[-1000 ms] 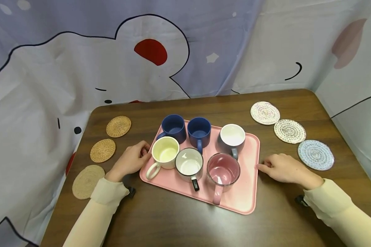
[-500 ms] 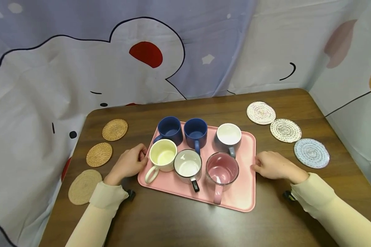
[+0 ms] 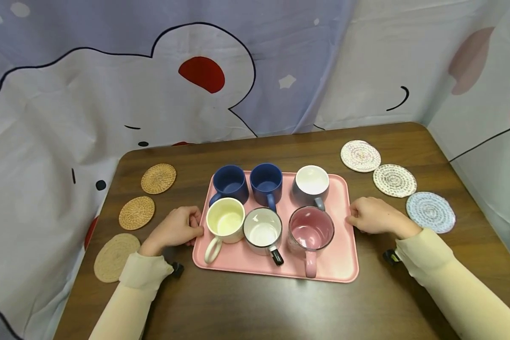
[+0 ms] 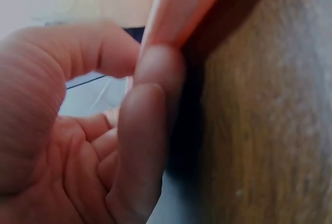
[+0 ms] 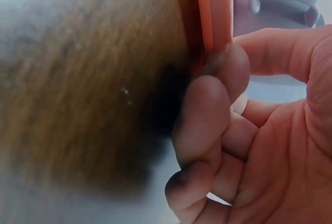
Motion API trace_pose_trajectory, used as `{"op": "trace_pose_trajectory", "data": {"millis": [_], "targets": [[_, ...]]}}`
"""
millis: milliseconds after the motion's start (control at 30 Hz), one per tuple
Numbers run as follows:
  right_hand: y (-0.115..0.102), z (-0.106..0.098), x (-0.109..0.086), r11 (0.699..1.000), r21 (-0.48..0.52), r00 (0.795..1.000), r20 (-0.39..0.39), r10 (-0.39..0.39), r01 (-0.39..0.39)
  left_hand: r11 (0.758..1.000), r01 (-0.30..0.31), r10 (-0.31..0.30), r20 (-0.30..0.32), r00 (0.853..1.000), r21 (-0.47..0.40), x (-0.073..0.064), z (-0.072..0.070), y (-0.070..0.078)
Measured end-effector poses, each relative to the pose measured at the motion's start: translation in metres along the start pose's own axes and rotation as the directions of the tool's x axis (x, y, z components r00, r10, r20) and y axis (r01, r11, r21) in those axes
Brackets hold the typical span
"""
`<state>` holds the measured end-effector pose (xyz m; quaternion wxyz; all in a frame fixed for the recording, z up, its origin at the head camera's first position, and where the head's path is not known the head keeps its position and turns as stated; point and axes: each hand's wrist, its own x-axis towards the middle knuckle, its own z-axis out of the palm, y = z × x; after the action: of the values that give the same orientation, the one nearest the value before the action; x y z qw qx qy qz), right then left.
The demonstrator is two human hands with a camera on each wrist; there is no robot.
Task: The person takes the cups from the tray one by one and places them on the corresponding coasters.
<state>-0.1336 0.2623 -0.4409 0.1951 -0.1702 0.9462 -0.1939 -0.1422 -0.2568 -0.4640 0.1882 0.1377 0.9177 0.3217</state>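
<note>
A pink rectangular tray (image 3: 342,226) bears several mugs in two rows. At the back stand a blue mug (image 3: 230,184), a second blue mug (image 3: 266,185) and a grey mug with a white inside (image 3: 311,185). In front are a cream mug (image 3: 226,219), a white mug with a black-tipped handle (image 3: 263,231) and a pink mug (image 3: 311,231). My left hand (image 3: 176,229) pinches the tray's left rim, thumb above and curled fingers below in the left wrist view. My right hand (image 3: 376,216) pinches the right rim likewise; its fingertips (image 5: 205,107) show under the edge.
Woven tan coasters, one of them a round coaster (image 3: 137,213), lie at the left of the brown wooden table (image 3: 238,307). Pale patterned coasters, including a bluish one (image 3: 430,212), lie at the right. A printed curtain (image 3: 110,94) hangs behind the table.
The tray has turned: its left end has come nearer to me and its right end has moved farther away, so its front edge lies straighter. Both hands moved with it; the mugs turned along.
</note>
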Motion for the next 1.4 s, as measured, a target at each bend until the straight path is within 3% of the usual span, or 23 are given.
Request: {"op": "trace_pose_trajectory", "data": {"millis": [200,400,700,800,967,1133,1233,1333,1400], "targets": [[0.004,-0.001,0.002,1.000,0.007,1.000,-0.004,0.005,-0.005,0.993,0.026,-0.013,0.110,0.994,-0.117,-0.002,-0.001,-0.003],[0.004,0.000,-0.001,1.000,0.014,1.000,-0.009,0.007,-0.007,0.969,0.087,-0.033,0.230,0.973,-0.230,-0.007,0.001,-0.005],[0.005,0.003,-0.005,1.000,0.009,0.999,-0.033,-0.017,0.017,0.958,0.118,-0.031,0.315,0.949,-0.263,-0.009,0.000,-0.004],[0.005,0.002,-0.004,0.999,0.010,0.998,-0.045,-0.032,0.033,0.957,0.122,-0.038,0.302,0.952,-0.264,-0.007,-0.003,-0.004],[0.006,0.000,0.000,0.999,0.011,0.999,-0.042,-0.033,0.034,0.956,0.096,-0.043,0.190,0.981,-0.277,0.005,-0.009,-0.004],[0.010,-0.008,0.005,1.000,0.022,1.000,-0.017,-0.017,0.017,0.962,0.074,-0.042,0.124,0.991,-0.264,0.018,-0.011,-0.004],[0.015,-0.021,0.012,1.000,0.015,0.994,-0.104,-0.009,0.010,0.966,0.068,-0.043,0.106,0.993,-0.250,0.019,-0.009,-0.004],[0.021,-0.037,0.023,1.000,-0.020,0.967,-0.254,-0.012,0.007,0.974,0.052,-0.029,0.105,0.994,-0.221,0.017,-0.007,-0.004],[0.026,-0.046,0.031,0.999,-0.051,0.950,-0.313,-0.018,0.003,0.980,0.039,-0.018,0.111,0.994,-0.193,0.015,-0.006,-0.004]]}}
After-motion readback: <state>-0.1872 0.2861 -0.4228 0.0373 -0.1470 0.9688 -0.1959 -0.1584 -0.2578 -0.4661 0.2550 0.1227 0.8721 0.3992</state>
